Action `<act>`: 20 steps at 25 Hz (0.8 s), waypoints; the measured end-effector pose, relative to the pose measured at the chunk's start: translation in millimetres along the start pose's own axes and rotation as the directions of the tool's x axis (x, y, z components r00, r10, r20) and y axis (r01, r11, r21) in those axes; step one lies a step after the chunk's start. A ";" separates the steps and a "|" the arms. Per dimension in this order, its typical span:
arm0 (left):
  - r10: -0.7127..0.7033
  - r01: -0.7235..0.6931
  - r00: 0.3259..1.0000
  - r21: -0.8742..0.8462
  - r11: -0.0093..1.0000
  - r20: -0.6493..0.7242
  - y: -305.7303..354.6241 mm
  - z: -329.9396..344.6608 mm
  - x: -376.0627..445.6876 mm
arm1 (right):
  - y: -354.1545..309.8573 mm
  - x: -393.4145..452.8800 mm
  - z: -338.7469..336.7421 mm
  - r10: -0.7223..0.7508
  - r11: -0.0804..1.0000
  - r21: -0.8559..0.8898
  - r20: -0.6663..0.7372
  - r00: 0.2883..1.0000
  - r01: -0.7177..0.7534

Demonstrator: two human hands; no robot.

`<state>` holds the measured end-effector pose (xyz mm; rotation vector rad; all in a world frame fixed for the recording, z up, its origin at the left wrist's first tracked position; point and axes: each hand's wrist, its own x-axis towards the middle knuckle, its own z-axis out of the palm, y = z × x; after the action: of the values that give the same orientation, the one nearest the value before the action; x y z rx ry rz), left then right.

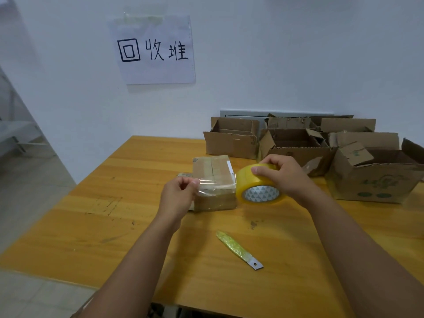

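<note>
My two bare forearms reach forward from the bottom edge over a yellow-orange wooden table [96, 228]. Nearest to me, between my arms, a small cutter blade [239, 250] lies flat on the wood. Its handle end is wrapped in yellow-green tape and its bare metal tip points toward my right.

Farther out, my left hand [177, 195] pinches the free end of a strip of clear tape [212, 185] between thumb and fingertips, with the other fingers curled in. My right hand [282, 177] grips a roll of yellowish packing tape [259, 187] from above, fingers curled over its rim. The roll's white patterned core faces me. I cannot tell whether the roll rests on the table or hangs just above it.

The strip runs taut from the roll to my left fingers, across the near top edge of a small closed cardboard parcel [214, 177]. The parcel sits on the table between my hands, just left of the roll, and older tape already bands its top.

Behind it, toward the right rear corner of the table, stand several open, worn cardboard boxes [231, 143] with their flaps up, crowded close together. The nearest one on the right [376, 180] has green printing on its side.

Beyond the table is a white wall [275, 53]. A sheet of white paper [153, 49] is taped to it up and to the left, hand-lettered in black with three Chinese characters.
</note>
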<state>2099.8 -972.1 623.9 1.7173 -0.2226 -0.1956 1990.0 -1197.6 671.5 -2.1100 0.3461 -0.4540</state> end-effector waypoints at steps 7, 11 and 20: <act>0.091 -0.065 0.991 0.246 0.967 -0.096 -0.6 0.0 8.7 | 3.6 12.2 7.4 0.011 0.853 -0.521 -0.018 1.000 -0.018; 0.065 -0.041 0.993 0.236 0.971 -0.094 0.9 -2.9 11.4 | 4.0 15.5 2.9 0.035 0.826 -0.563 0.031 0.999 -0.012; 0.010 0.032 0.994 0.387 0.922 -0.106 2.1 2.9 17.1 | 5.1 32.3 12.3 0.141 0.753 -0.657 0.102 0.985 -0.040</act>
<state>2115.5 -979.6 625.5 2.1183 -0.1804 -0.0689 2023.9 -1204.5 667.0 -2.7774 0.5849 -0.1110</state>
